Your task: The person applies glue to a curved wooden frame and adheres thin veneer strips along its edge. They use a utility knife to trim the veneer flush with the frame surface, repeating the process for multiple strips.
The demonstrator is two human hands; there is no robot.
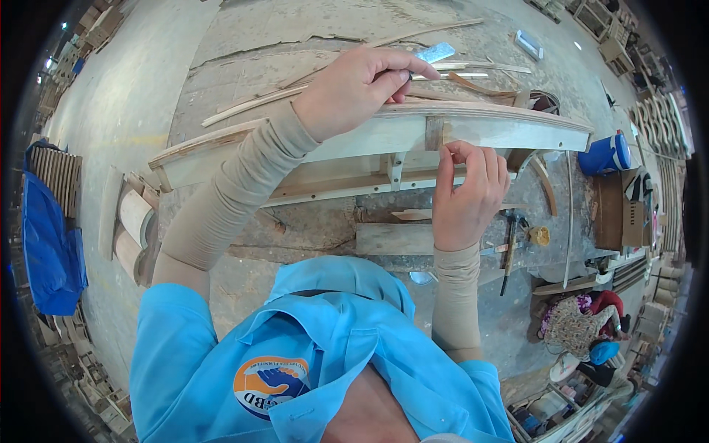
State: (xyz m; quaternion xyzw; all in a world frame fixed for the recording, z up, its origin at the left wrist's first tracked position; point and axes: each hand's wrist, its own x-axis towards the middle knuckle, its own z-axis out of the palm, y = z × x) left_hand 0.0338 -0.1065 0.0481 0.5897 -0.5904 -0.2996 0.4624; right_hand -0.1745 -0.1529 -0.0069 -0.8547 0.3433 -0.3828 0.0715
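Note:
A long, slightly curved pale wooden furniture frame [362, 151] lies across in front of me, with a cross brace along its near side. Above its top edge, my left hand [362, 88] is closed on what looks like a putty knife [434, 52]; its flat shiny blade sticks out past the index finger, and a dark end shows by the thumb. Against the frame's near face, beside a brown patch [435, 134], my right hand [470, 188] pinches thumb and index finger together. Anything between those fingertips is too small to make out.
Wood strips [255, 105] lie beyond the frame. Nearer, a board [395, 238], a hammer [509, 251] and a yellow tub [540, 235] rest on the floor. A blue bucket [605, 155] stands right. Curved wooden parts [133, 229] sit left. Another person [583, 325] is low at right.

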